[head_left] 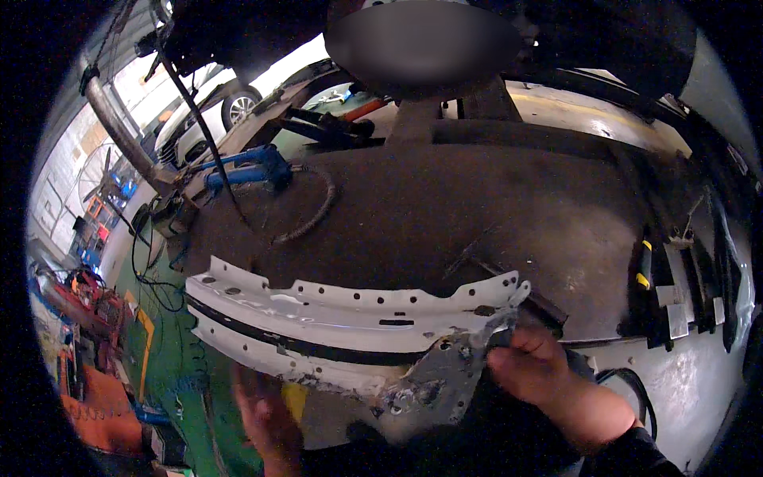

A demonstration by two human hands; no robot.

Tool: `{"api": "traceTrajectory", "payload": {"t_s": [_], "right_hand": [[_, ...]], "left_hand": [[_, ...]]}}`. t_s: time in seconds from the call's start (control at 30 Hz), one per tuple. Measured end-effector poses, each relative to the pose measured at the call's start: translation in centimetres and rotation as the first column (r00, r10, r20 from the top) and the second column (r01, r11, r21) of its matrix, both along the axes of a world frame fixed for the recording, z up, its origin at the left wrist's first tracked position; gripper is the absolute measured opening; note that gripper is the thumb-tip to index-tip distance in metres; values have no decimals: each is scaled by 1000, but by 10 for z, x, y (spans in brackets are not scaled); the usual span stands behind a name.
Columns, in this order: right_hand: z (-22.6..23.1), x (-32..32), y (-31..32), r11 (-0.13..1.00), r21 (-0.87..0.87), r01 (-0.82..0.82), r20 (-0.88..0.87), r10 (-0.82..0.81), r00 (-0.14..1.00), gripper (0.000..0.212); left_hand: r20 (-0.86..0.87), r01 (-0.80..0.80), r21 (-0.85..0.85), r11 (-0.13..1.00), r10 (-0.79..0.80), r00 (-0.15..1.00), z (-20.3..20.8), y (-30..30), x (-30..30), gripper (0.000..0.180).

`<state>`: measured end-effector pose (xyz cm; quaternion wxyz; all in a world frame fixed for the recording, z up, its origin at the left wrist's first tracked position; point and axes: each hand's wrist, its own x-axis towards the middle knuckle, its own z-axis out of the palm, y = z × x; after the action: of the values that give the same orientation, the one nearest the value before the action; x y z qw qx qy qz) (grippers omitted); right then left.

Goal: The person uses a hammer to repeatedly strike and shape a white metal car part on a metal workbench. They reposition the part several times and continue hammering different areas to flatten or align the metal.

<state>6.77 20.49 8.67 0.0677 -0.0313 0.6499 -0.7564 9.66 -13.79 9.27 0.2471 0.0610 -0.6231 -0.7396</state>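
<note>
A long white sheet-metal car body panel [350,314] lies across the front of me. It has holes along its flanges, a dark groove lengthwise, and a torn, scraped grey right end. My right hand [531,367] is closed on that right end, fingers curled at its edge. Below the panel's lower left edge is my left hand [269,417], smeared and dim. Its fingers are partly hidden, so I cannot tell whether it grips the panel. A small yellow piece [295,400] shows beside the left hand.
Behind the panel spreads a dark metal platform [397,199]. A blue hand-held tool [254,168] with a hose lies on its far left. Metal brackets [675,314] and a black-and-yellow handle [644,266] are at the right. Green floor [179,350] and an orange-red box [103,397] lie left.
</note>
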Motion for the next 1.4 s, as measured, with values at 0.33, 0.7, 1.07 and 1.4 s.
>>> {"api": "traceTrajectory", "payload": {"t_s": [0.33, 0.7, 1.07, 1.4], "right_hand": [[1, -20, 5, 907, 399, -135, -261, 253, 932, 19], [-14, -31, -4, 995, 84, 62, 154, -74, 985, 29], [-14, -30, 1, 972, -19, 234, 138, -229, 964, 38], [-33, -27, 25, 923, -195, 333, -82, -353, 932, 39]], "left_hand": [[-197, 269, 855, 443, -202, 959, -4, 35, -25, 71], [-173, 389, 762, 518, -417, 892, -32, 21, -11, 71], [-23, 441, 662, 606, -572, 820, -28, 27, -4, 67], [59, 524, 370, 767, -583, 811, -34, 39, -5, 68]]}}
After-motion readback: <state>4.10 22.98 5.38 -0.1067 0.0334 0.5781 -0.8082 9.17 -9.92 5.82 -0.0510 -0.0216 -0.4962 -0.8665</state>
